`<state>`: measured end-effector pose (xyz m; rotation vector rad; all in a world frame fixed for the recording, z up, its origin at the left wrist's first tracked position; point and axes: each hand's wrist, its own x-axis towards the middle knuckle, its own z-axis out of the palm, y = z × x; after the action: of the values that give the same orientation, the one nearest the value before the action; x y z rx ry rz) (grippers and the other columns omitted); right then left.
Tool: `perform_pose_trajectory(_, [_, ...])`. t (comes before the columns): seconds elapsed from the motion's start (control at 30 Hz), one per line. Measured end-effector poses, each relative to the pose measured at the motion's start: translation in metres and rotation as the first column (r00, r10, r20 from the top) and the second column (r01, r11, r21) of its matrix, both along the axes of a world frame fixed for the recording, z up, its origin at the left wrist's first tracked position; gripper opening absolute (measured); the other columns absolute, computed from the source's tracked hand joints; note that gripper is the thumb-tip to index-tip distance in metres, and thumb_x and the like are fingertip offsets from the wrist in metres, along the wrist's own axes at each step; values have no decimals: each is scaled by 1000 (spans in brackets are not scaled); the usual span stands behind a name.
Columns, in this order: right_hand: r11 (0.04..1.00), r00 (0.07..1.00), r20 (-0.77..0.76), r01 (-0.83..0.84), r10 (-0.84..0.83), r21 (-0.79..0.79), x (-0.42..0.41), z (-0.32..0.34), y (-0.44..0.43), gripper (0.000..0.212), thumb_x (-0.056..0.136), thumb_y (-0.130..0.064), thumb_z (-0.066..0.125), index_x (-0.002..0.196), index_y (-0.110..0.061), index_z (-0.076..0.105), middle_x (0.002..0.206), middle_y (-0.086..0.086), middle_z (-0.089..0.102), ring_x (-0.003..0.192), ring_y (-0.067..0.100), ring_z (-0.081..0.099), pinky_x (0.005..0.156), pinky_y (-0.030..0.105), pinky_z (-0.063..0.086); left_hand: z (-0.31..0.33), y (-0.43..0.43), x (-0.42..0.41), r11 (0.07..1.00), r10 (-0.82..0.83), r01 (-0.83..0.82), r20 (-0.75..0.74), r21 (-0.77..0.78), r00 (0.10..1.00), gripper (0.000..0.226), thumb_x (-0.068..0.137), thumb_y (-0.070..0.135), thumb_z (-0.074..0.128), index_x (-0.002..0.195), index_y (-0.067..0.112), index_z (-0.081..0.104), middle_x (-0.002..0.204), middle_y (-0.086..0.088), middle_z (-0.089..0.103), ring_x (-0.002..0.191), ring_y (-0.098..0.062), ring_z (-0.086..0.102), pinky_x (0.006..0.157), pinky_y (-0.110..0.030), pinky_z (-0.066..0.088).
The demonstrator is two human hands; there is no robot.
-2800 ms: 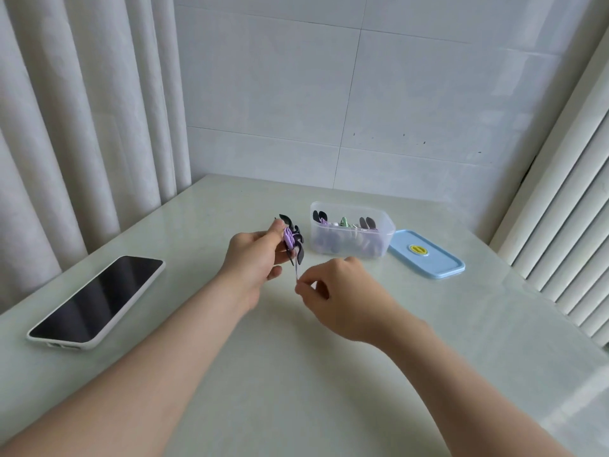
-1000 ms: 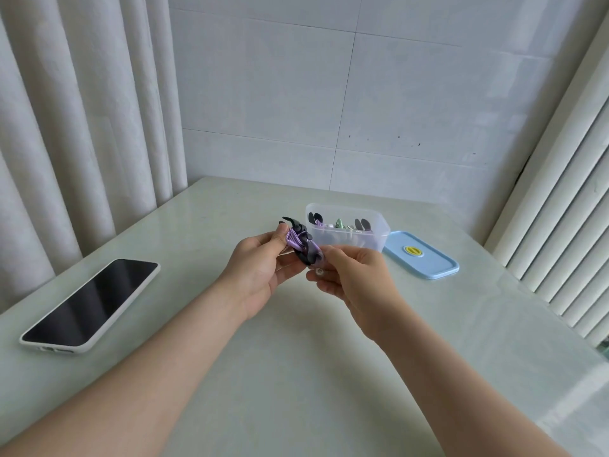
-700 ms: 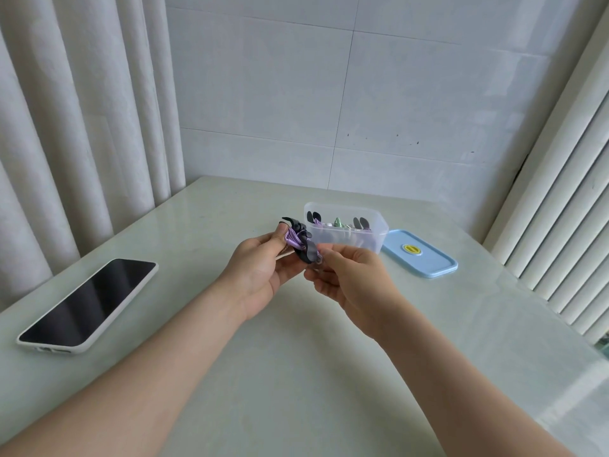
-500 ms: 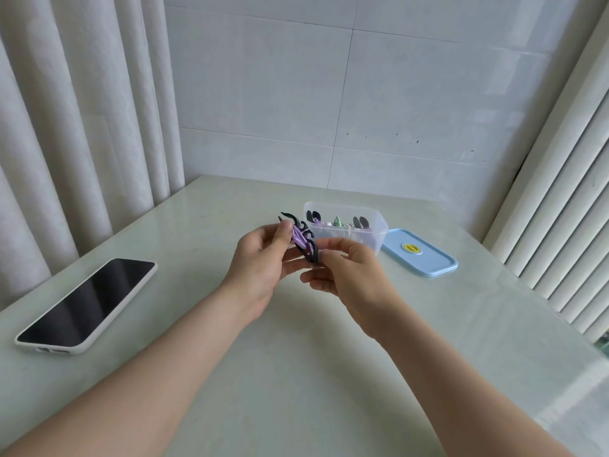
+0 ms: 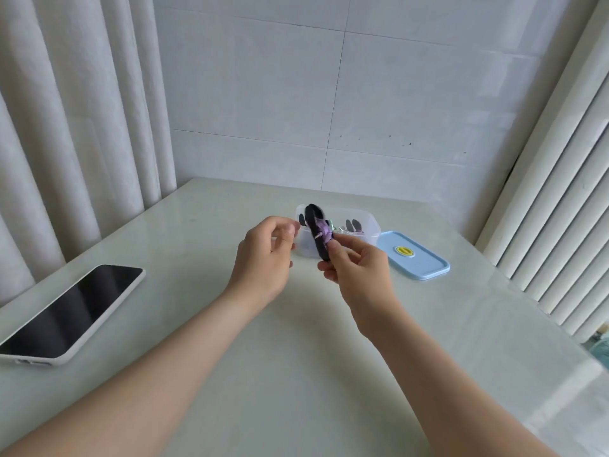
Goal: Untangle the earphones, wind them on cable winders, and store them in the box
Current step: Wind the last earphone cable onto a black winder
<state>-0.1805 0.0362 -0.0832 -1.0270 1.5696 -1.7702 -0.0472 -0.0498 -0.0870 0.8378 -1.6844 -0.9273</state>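
Note:
My right hand [image 5: 354,267] pinches the lower end of a black cable winder [image 5: 315,230] wound with purple earphone cable [image 5: 325,233], holding it upright just in front of the clear plastic box [image 5: 370,230]. My left hand [image 5: 267,255] hovers a little to the left of the winder, fingers loosely curled and holding nothing. Inside the box lie several other wound winders [image 5: 352,224]. The box's light blue lid [image 5: 413,255] lies flat on the table to its right.
A phone in a white case [image 5: 71,306] lies face up at the table's left edge. Curtains hang on the left, a tiled wall stands behind, and vertical blinds [image 5: 560,192] line the right. The pale table [image 5: 296,374] stretches toward me.
My left hand has let go of the winder and drawn back to the left. My right hand now holds the winder alone and has turned it more upright.

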Motion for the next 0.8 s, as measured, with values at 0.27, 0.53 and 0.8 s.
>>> perform_pose_trajectory(0.27, [952, 954, -10, 297, -299, -78, -30, 0, -3, 24, 98, -20, 69, 118, -33, 64, 93, 5, 78, 78, 18, 78, 80, 38, 62, -5, -25, -33, 989, 32, 53, 541, -140, 840, 37, 108, 20, 50, 145, 24, 51, 150, -9, 37, 122, -37, 57, 106, -41, 45])
perform_pose_trajectory(0.53, [899, 830, -350, 380, -435, -219, -26, 4, -2, 23, 98, -13, 62, 107, -34, 65, 84, -7, 70, 64, 9, 67, 72, 24, 52, 0, -29, -35, 994, -10, 58, 445, -94, 895, 12, 105, 16, 51, 104, 25, 59, 126, -6, 50, 101, -16, 53, 75, -19, 33])
perform_pose_trajectory(0.8, [927, 568, -737, 286, -367, -241, -15, 3, -4, 21, 98, -19, 61, 115, -31, 66, 91, 1, 62, 70, 16, 59, 64, 17, 37, 20, 1, 9, 972, -227, 229, 462, 54, 857, 13, 103, 19, 56, 100, 22, 68, 168, -1, 32, 160, -2, -4, 109, -24, 17])
